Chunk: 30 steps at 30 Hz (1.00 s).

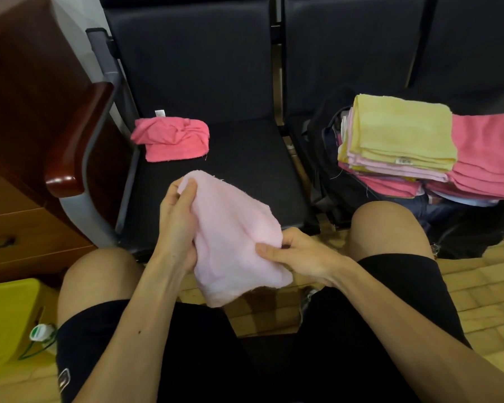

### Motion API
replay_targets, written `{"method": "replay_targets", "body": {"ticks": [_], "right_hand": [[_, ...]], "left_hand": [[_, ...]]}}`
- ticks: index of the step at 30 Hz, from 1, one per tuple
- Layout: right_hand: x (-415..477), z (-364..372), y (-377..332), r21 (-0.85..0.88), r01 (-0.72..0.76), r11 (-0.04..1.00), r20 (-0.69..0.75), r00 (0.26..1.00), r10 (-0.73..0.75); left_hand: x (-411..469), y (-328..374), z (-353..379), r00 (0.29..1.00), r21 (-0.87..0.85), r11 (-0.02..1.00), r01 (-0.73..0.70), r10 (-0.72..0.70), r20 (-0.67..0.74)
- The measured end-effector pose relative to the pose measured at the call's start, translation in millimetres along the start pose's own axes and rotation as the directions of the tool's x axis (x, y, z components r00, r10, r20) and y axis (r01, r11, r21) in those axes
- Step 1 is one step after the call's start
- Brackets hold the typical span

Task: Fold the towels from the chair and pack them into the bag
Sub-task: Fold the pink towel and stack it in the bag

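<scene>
A pale pink towel [230,237] hangs between my two hands above my knees, in front of the black chair seat [245,170]. My left hand [176,219] grips its left edge with the thumb on top. My right hand [297,254] pinches its right edge. A crumpled darker pink towel [172,138] lies at the back left of the seat. On the neighbouring seat, a dark bag [329,158] lies open with stacks of folded towels in it: a yellow one [399,135] tops the left stack, pink ones [489,158] the right.
A dark wooden armrest [76,141] on a grey frame borders the chair at the left, with a wooden cabinet [18,199] behind it. A yellow bin [9,321] stands at lower left. My bare knees and black shorts fill the foreground over a tiled floor.
</scene>
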State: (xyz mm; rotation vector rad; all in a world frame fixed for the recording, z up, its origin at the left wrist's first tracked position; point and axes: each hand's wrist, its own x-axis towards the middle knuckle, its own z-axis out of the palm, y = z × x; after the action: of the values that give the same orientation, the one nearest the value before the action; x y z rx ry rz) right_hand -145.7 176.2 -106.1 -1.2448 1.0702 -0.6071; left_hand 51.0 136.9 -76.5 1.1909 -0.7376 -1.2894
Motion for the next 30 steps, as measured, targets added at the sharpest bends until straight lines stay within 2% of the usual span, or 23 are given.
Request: {"method": "replay_targets", "body": {"ticks": [3,5,7,8,10,12,15,18,21,23,25,30], "right_hand": [[0,-8,2,0.199,0.047,0.979,-0.016,0.999,-0.045],[-1,-13,0,0.423,0.03,0.906,0.054,0.997,-0.058],[-3,-13,-5,0.601,-0.005,0.799,0.155,0.982,-0.11],[-3,-11,-7,0.656,-0.024,0.754,0.183,0.975,-0.129],[1,-10,-14,0.726,-0.038,0.687,0.192,0.97,-0.148],[5,-11,-19,0.772,-0.019,0.636,0.179,0.966,-0.188],[9,-15,-26,0.858,0.003,0.514,0.156,0.951,-0.266],[10,-21,-25,0.895,0.08,0.439,0.048,0.961,-0.271],[9,-24,-26,0.907,0.092,0.411,0.027,0.961,-0.276],[7,-25,-27,0.892,0.133,0.433,-0.022,0.968,-0.252],[5,-28,-23,0.897,0.164,0.41,-0.064,0.967,-0.248],[0,-34,-19,0.894,0.202,0.4,-0.146,0.975,-0.168]], "left_hand": [[10,-1,-8,0.985,0.234,0.967,-0.102,0.131,-0.112],[13,-5,-10,0.981,0.309,0.945,-0.111,0.155,-0.121],[10,-8,-8,0.995,0.247,0.969,-0.013,0.037,-0.095],[8,-9,-6,0.995,0.175,0.98,0.091,-0.081,-0.062],[1,-6,-2,0.94,0.001,0.943,0.333,-0.332,0.077],[-3,-6,1,0.875,-0.152,0.875,0.459,-0.416,0.247],[-3,-13,4,0.833,-0.311,0.793,0.524,-0.401,0.381],[-6,-18,6,0.786,-0.215,0.803,0.556,-0.423,0.452],[-8,-21,5,0.739,-0.071,0.832,0.551,-0.446,0.506],[-8,-22,4,0.729,0.022,0.849,0.528,-0.466,0.501],[-10,-23,6,0.714,0.106,0.85,0.515,-0.495,0.495],[-10,-27,6,0.708,0.199,0.892,0.406,-0.445,0.548]]}}
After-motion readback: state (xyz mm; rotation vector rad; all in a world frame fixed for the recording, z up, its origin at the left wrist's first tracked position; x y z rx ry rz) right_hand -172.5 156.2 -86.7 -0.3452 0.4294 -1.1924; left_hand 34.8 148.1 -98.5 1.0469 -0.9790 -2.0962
